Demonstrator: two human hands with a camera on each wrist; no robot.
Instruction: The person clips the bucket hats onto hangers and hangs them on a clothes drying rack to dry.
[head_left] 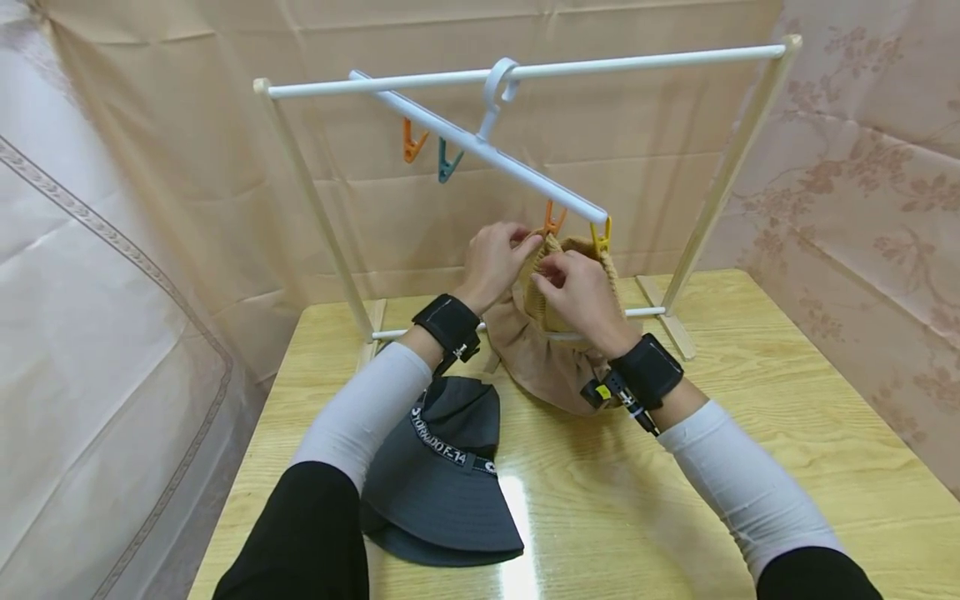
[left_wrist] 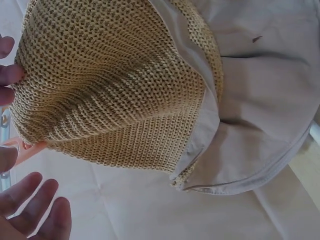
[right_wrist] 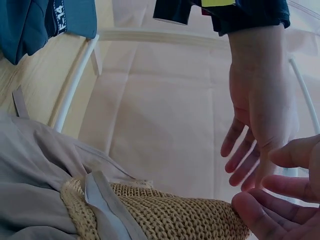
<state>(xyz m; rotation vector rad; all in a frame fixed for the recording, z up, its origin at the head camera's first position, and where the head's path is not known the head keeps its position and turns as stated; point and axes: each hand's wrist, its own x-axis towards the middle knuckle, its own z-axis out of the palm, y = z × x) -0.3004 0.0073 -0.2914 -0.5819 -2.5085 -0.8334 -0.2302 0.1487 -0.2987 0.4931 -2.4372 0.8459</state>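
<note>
A tan sun hat (head_left: pixel 543 367) with a knitted crown (left_wrist: pixel 110 85) and a fabric brim (left_wrist: pixel 270 95) hangs from the near end of a white clip hanger (head_left: pixel 517 167). At that end, the crown meets an orange clip (head_left: pixel 553 218) and a yellow clip (head_left: pixel 602 235). My left hand (head_left: pixel 495 260) is at the orange clip; thumb and index finger appear to pinch its lower end, the other fingers spread loosely. With its fingertips, my right hand (head_left: pixel 585 296) pinches the crown's edge just below that clip. Its thumb is partly hidden.
The hanger hooks over the top bar of a white rack (head_left: pixel 645 62) on the wooden table (head_left: pixel 757 400). Another orange clip (head_left: pixel 412 142) and a teal clip (head_left: pixel 447 162) hang at its far end. A dark bucket hat (head_left: pixel 450 492) lies below my left forearm.
</note>
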